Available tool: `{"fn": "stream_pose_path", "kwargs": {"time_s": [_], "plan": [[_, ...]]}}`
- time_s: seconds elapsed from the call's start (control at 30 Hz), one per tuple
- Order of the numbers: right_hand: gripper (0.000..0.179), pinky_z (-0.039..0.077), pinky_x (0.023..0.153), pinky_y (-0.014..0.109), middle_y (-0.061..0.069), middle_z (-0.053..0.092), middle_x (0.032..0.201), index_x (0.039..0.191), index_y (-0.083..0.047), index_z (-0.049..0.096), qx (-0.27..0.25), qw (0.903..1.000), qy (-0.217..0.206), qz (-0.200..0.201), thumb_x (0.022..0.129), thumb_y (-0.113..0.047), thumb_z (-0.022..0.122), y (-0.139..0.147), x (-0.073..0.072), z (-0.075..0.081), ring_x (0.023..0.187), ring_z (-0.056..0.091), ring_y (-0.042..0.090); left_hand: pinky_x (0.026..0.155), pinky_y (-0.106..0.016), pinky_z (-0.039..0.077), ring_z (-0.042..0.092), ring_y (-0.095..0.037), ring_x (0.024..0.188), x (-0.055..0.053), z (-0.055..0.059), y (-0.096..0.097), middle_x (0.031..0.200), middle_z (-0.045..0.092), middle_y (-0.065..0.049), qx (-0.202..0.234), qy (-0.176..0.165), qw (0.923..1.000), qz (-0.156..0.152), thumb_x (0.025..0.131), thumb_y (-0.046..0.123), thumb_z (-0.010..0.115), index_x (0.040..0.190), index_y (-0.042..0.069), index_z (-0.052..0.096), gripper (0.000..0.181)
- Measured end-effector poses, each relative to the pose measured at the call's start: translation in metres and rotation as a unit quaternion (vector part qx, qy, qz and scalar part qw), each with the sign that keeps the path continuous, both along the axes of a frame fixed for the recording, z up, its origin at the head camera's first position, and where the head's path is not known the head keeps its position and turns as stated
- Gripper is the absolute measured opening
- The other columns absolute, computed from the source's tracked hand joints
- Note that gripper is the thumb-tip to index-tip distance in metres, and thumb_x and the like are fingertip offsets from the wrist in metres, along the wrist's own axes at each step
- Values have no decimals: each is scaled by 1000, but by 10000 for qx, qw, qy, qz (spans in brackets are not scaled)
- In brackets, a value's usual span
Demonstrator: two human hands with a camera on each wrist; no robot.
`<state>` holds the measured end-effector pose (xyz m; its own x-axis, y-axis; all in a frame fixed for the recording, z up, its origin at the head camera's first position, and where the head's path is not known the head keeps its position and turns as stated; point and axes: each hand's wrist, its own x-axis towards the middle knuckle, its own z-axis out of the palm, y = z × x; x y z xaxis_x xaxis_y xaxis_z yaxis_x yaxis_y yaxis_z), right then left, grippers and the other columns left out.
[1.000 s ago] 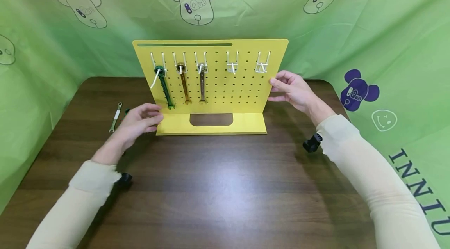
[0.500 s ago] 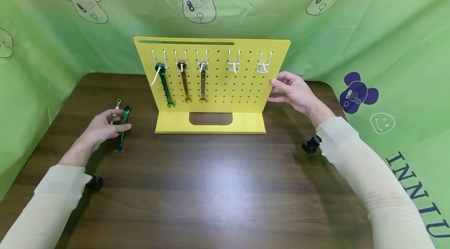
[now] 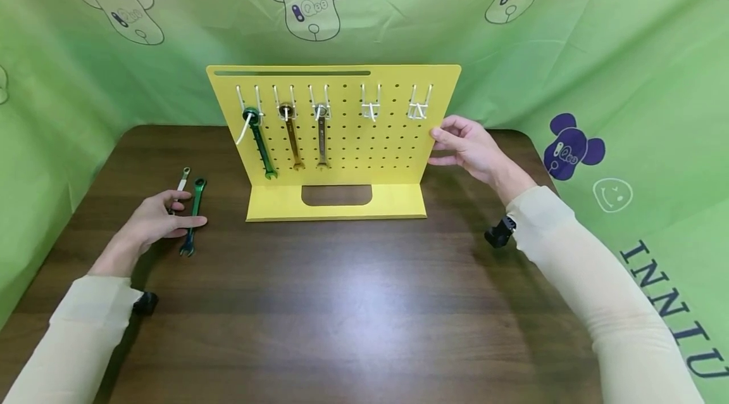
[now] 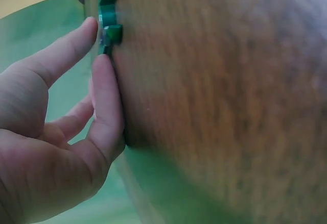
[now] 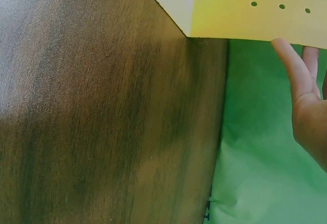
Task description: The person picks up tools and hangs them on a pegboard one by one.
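Note:
At the left of the table, my left hand hovers over a green wrench, thumb and index finger apart across it. In the left wrist view the fingertips are right beside the green wrench; whether they touch it is unclear. A smaller wrench with a white label lies partly hidden behind that hand. My right hand holds the right edge of a yellow pegboard, thumb in front and fingers behind. On its hooks hang a green wrench, a bronze wrench and a silver wrench.
Two white hooks, a middle hook and a right hook, hold nothing. The pegboard stands on a yellow base at the back of the dark wooden table. A green printed curtain hangs behind.
My left hand has left the pegboard's lower left corner and moved left to the green wrench on the table. The right hand stays at the board's edge.

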<state>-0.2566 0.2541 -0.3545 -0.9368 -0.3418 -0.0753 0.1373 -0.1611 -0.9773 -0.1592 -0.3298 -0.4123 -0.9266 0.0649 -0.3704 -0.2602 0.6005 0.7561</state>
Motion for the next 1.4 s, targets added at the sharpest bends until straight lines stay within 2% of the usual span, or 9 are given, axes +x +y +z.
{"fn": "stream_pose_path", "kwargs": {"time_s": [0.3, 0.53, 0.77, 0.93, 1.17, 1.4], "plan": [[10, 47, 84, 58, 8, 59, 93, 97, -5, 60, 61, 10000, 20, -50, 90, -9, 65, 0, 0, 0, 82, 65, 21, 76, -31, 56, 62, -21, 91, 0, 0, 3, 132, 33, -25, 104, -139, 9998, 74, 80, 30, 78, 146, 0, 30, 87], [9, 46, 84, 58, 8, 58, 93, 97, -4, 59, 28, 10000, 12, -36, 91, -9, 64, -2, 0, 0, 83, 66, 22, 73, -33, 57, 62, -20, 83, 1, 5, 5, 118, 41, -21, 175, -232, 9995, 81, 82, 24, 77, 145, -2, 30, 82], [9, 47, 83, 58, 8, 57, 92, 97, -4, 59, 19, 10000, -20, -64, 91, -9, 64, -2, 0, -1, 83, 66, 23, 70, -34, 58, 65, -21, 78, 2, 7, 7, 116, 46, -23, 258, -293, 9992, 63, 84, 21, 75, 143, -4, 30, 78], [8, 47, 83, 58, 8, 57, 91, 96, -5, 60, 22, 10000, -14, -92, 91, -9, 64, -1, 1, -1, 82, 65, 22, 69, -34, 58, 66, -22, 78, 1, 4, 7, 114, 54, -25, 256, -225, 9994, 36, 84, 17, 74, 141, -5, 33, 73], [9, 46, 84, 59, 8, 58, 93, 97, -5, 61, 54, 9999, -26, -104, 90, -10, 65, -2, 0, -1, 83, 65, 23, 67, -35, 58, 63, -22, 80, -2, 3, 11, 107, 60, -21, 125, -242, 9996, 110, 85, 14, 71, 142, -3, 33, 71], [12, 46, 83, 57, 9, 56, 93, 97, -3, 58, 23, 10000, -29, -78, 90, -10, 65, -1, 1, 0, 84, 65, 23, 64, -36, 58, 62, -21, 75, -1, 6, 11, 102, 60, -20, -92, 74, 9999, -34, 85, 15, 66, 136, -4, 40, 60]]}}
